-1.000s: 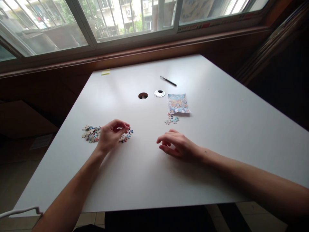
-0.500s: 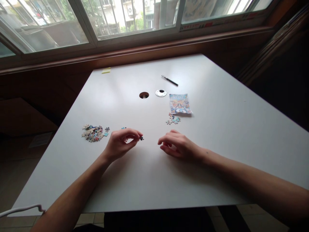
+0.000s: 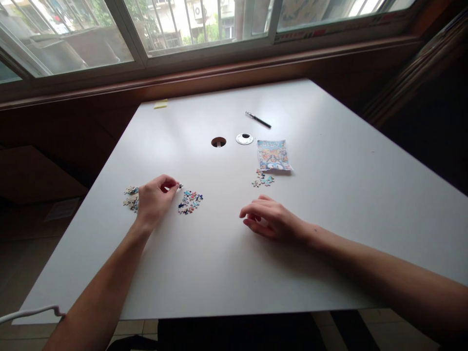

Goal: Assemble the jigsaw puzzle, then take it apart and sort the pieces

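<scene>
My left hand (image 3: 158,197) is closed in a pinch on a small dark jigsaw puzzle piece (image 3: 180,186) at its fingertips. Just right of it lies a loose cluster of colourful puzzle pieces (image 3: 190,202). Behind the wrist and hand, a second pile of puzzle pieces (image 3: 130,199) shows only its left part. My right hand (image 3: 268,217) rests on the table, fingers loosely curled with a gap between thumb and forefinger, holding nothing. A small group of puzzle pieces (image 3: 263,180) lies beyond it, against the printed picture packet (image 3: 273,155).
The white table (image 3: 204,273) has a round cable hole (image 3: 218,142) with its metal cover (image 3: 244,139) lying beside it. A black pen (image 3: 259,120) lies farther back. A yellow sticky note (image 3: 161,104) is at the far left edge, and a white cable (image 3: 32,312) crosses the near left corner.
My left hand has moved left and away from me with a dark piece in its pinch, uncovering the middle cluster and covering part of the left pile. My right hand stays put.
</scene>
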### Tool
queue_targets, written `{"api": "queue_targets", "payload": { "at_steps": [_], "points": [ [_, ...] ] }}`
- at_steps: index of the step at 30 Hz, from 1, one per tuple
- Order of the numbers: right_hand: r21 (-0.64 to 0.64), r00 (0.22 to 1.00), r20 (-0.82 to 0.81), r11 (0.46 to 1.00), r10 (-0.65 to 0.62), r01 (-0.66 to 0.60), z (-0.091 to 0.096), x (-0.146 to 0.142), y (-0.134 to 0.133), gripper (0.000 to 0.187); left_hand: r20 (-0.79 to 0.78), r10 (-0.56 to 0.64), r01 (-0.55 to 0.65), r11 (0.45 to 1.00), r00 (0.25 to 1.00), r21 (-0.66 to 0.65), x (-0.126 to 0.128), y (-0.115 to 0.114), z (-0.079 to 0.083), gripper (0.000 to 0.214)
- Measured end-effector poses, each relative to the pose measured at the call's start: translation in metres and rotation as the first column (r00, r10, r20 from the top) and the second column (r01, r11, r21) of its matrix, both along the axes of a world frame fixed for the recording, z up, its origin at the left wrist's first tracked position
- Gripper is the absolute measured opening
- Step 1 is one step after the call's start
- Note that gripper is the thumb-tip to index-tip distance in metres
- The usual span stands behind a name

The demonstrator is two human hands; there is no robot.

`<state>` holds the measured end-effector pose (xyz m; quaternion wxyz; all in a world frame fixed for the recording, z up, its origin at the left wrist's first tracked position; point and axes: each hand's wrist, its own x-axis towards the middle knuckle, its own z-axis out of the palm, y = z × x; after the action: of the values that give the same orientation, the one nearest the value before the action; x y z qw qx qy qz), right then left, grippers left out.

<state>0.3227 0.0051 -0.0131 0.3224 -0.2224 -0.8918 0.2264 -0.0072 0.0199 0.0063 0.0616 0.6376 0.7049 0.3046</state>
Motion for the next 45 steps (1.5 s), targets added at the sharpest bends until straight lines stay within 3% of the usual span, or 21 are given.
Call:
{"api": "queue_targets", "payload": {
  "at_steps": [6,11,13,15,17,19,22,28,36,39,41,43,45],
  "points": [
    [0.01,1.0,0.005,1.0,-0.008,0.008,0.001,-0.001,0.0,0.009,-0.168,-0.135,0.123,0.989,0.977,-0.078,0.0,-0.001,0.0,0.011],
    [0.017,1.0,0.011,1.0,-0.006,0.006,0.0,0.0,0.001,0.01,-0.144,-0.238,0.229,0.97,0.96,-0.081,0.002,-0.001,0.001,0.01],
    [0.015,1.0,0.01,1.0,-0.01,0.009,0.0,0.001,0.001,0.01,-0.161,-0.176,0.176,0.984,0.971,-0.02,-0.005,0.001,0.004,0.014],
    [0.009,1.0,0.011,1.0,-0.009,0.008,0.0,0.001,0.001,0.01,-0.231,-0.027,0.046,0.996,0.973,0.075,-0.019,0.004,0.01,0.019],
    [0.004,1.0,0.011,1.0,-0.002,0.002,0.001,0.0,0.0,0.009,-0.333,0.139,-0.097,0.986,0.933,0.138,-0.036,0.007,0.015,0.023],
    [0.002,1.0,0.008,1.0,0.007,-0.007,0.001,0.0,0.0,0.009,-0.423,0.212,-0.173,0.976,0.881,0.129,-0.051,0.008,0.017,0.026],
    [0.002,1.0,0.001,1.0,0.001,-0.001,0.0,0.0,0.0,0.008,-0.494,0.122,-0.134,0.991,0.861,0.011,-0.06,0.009,0.017,0.019],
    [0.019,1.0,0.009,1.0,-0.002,0.002,0.0,0.0,0.001,0.009,-0.513,-0.104,0.012,0.984,0.852,-0.18,-0.05,0.005,0.02,0.018],
    [0.014,1.0,-0.008,1.0,0.0,0.0,-0.001,0.0,0.001,0.009,-0.496,-0.193,0.054,0.958,0.847,-0.28,-0.051,0.007,0.017,0.026],
    [0.009,1.0,-0.01,1.0,-0.003,0.003,-0.002,-0.001,0.001,0.009,-0.449,-0.2,0.085,0.961,0.871,-0.264,-0.051,0.009,0.017,0.021],
    [0.005,1.0,-0.004,1.0,-0.005,0.005,-0.001,-0.001,0.0,0.009,-0.317,-0.198,0.124,0.963,0.928,-0.239,-0.046,0.008,0.019,0.018],
    [0.001,1.0,0.003,1.0,-0.005,0.005,-0.001,0.0,0.0,0.009,-0.072,-0.207,0.191,0.964,0.976,-0.185,-0.036,0.006,0.019,0.021],
    [-0.002,1.0,0.007,1.0,-0.003,0.003,0.0,0.0,0.0,0.009,0.247,-0.256,0.287,0.953,0.935,-0.101,-0.02,0.001,0.017,0.025]
  ]
}}
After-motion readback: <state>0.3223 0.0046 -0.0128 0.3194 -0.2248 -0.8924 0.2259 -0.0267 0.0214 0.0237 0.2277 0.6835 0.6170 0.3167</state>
